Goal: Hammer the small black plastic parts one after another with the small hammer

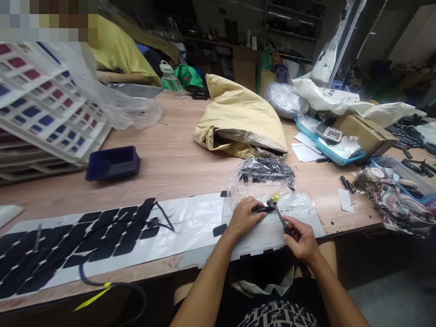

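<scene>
In the head view, my right hand [301, 238] is wrapped round the black grip of a small hammer [281, 217]. Its metal shaft slants up to the left, ending in a head with a yellow-green face. My left hand [245, 215] pinches a thin black part [267, 209] against a pale grey board [245, 245] at the table's front edge. The hammer head is just above that part; whether they touch I cannot tell. Clear plastic with black pieces inside [267, 171] lies right behind my hands.
A white sheet with black solar cells [112, 231] and a cable stretches left. Behind stand a dark blue tray [113, 163], a white crate [51, 109] and a beige sack [241, 113]. Blue baskets [340, 156] and cloth [391, 195] are at right. A person in yellow [119, 47] sits across.
</scene>
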### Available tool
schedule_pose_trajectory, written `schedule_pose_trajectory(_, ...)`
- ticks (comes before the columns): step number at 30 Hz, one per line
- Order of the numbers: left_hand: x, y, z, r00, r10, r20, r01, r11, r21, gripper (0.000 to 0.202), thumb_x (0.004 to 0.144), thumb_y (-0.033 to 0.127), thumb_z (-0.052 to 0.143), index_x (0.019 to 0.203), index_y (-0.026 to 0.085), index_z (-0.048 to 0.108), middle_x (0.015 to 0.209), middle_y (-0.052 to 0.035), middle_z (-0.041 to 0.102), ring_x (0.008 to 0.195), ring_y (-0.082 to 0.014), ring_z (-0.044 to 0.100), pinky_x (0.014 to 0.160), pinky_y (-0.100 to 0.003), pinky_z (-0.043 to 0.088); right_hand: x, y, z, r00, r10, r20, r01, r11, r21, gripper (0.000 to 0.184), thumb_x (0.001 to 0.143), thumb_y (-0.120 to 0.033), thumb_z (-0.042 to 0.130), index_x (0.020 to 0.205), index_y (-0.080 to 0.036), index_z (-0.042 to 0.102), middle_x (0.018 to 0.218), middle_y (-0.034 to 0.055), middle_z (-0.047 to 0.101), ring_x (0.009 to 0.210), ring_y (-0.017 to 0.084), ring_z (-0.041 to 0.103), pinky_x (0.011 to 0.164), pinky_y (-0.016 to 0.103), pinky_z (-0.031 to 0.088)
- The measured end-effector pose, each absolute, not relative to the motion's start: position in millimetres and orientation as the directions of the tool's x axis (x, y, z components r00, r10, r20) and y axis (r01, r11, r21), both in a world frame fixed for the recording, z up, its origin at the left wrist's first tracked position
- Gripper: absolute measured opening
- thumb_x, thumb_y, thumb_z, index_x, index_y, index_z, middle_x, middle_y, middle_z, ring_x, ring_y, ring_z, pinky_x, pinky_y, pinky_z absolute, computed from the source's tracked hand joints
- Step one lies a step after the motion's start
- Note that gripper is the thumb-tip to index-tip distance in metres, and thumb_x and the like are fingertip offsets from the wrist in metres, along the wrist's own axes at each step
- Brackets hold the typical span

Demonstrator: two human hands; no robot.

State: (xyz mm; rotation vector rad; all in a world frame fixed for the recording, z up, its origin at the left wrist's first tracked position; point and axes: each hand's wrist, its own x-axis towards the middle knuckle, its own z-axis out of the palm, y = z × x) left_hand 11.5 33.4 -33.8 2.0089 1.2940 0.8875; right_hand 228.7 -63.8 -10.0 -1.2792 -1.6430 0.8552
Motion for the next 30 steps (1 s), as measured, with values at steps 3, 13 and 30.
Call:
schedule_pose_trajectory(3, 12.2, 33.9, -35.5, 0.300, 0.927, 0.223, 0.531, -0.357, 0.769, 0.011, 0.076, 0.024, 0.071, 0.086, 0.022, 0.068, 0.084, -0.0015, 0.063, 0.088, -0.0206, 0.056, 0.080, -0.033, 0.042, 221.7, -68.2, -1.2, -0.134, 0.946, 0.295, 0.449, 0.323, -0.833, 0.050, 0.077, -0.015, 0.061, 0.127, -0.014, 0.064, 0.086, 0.0060, 0.068, 0.065, 0.016, 0.061, 0.057, 0.026, 0.052)
schedule_pose_trajectory(13, 13.8, 34.2, -33.1, 0.280, 0.937, 0.208, 0.518, -0.330, 0.789, 0.008, 0.075, 0.023, 0.070, 0.075, 0.021, 0.063, 0.079, -0.0005, 0.061, 0.084, -0.0190, 0.053, 0.077, -0.032, 0.041, 214.0, -71.1, 6.0, -0.193, 0.904, 0.382, 0.575, 0.420, -0.702, 0.050, 0.076, -0.013, 0.058, 0.125, -0.016, 0.066, 0.095, 0.0097, 0.074, 0.072, 0.021, 0.068, 0.067, 0.032, 0.059)
schedule_pose_trajectory(30, 9.8, 33.2, -26.2, 0.318, 0.928, 0.196, 0.483, -0.336, 0.809, 0.012, 0.077, 0.032, 0.069, 0.084, 0.021, 0.068, 0.084, -0.0030, 0.064, 0.088, -0.0224, 0.055, 0.082, -0.036, 0.041, 243.7, -49.6, -12.1, 0.080, 0.979, 0.187, 0.345, 0.149, -0.927, 0.047, 0.077, -0.023, 0.065, 0.123, -0.016, 0.067, 0.075, -0.0006, 0.057, 0.055, 0.010, 0.047, 0.048, 0.021, 0.041)
